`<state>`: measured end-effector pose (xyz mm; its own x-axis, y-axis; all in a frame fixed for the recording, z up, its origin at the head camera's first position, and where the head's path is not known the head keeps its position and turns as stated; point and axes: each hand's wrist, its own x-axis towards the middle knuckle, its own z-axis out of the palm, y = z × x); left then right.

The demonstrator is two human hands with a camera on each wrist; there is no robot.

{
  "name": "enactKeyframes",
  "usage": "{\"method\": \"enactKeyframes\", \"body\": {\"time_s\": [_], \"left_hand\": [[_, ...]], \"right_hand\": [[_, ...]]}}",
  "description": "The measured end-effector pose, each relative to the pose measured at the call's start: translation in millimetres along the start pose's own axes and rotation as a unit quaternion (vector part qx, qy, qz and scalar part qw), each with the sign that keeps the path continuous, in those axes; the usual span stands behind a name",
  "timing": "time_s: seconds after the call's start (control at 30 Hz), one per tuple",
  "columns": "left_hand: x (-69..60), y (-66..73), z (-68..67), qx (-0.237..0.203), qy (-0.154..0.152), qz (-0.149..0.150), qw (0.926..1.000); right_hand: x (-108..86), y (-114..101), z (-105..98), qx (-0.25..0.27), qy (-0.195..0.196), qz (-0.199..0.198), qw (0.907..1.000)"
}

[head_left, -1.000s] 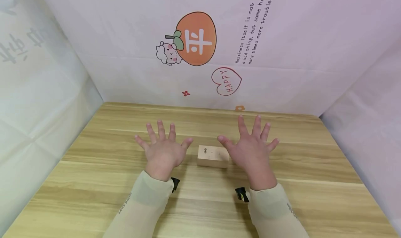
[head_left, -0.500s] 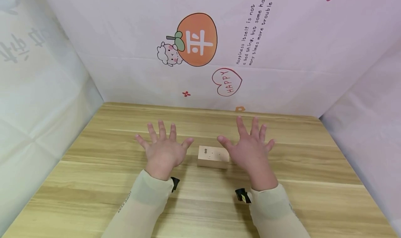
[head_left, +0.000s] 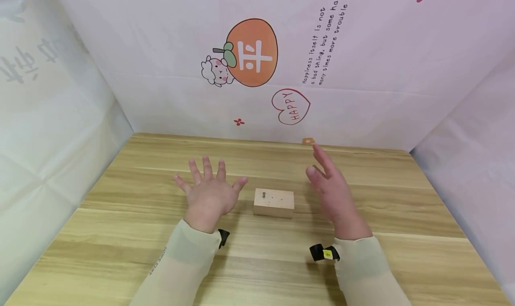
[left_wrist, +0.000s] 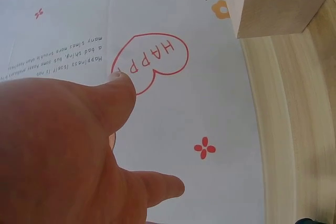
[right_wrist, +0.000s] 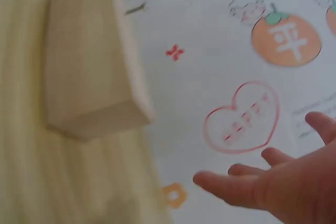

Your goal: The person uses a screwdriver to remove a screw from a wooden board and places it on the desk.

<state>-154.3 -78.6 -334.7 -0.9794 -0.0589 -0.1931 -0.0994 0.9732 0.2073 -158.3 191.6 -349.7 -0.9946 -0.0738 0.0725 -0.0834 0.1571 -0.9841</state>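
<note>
So my left grip (head_left: 209,197) is splayed wide with nothing in it, and my right grip (head_left: 333,193) is tipped kinda edge-on, fingers pretty straight, also holding nothing. The wooden block (head_left: 275,203) is sitting on the worktop (head_left: 261,270) between them, touching neither, with a screw (head_left: 263,194) poking up near its left end.
</note>
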Motion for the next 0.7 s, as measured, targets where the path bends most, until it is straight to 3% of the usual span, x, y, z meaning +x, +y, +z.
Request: {"method": "enactKeyframes", "body": {"time_s": [0.1,0.23,0.6,0.7], "left_hand": [[0.9,-1.1,0.5,-0.005,-0.007,0.003,1.0000],[2.1,-2.9,0.9,-0.018,-0.017,0.009,0.9996],[2.9,-6.4,2.4,-0.036,-0.032,0.007,0.9988],[3.2,-7.0,3.1,-0.037,-0.039,0.005,0.9985]], "right_hand": [[1.6,13,-5,0.017,-0.021,0.038,0.9989],[3.5,33,-7,-0.031,-0.058,0.069,0.9954],[4.8,54,2,-0.055,-0.120,0.070,0.9888],[5.7,58,4,-0.093,-0.128,0.061,0.9855]]}}
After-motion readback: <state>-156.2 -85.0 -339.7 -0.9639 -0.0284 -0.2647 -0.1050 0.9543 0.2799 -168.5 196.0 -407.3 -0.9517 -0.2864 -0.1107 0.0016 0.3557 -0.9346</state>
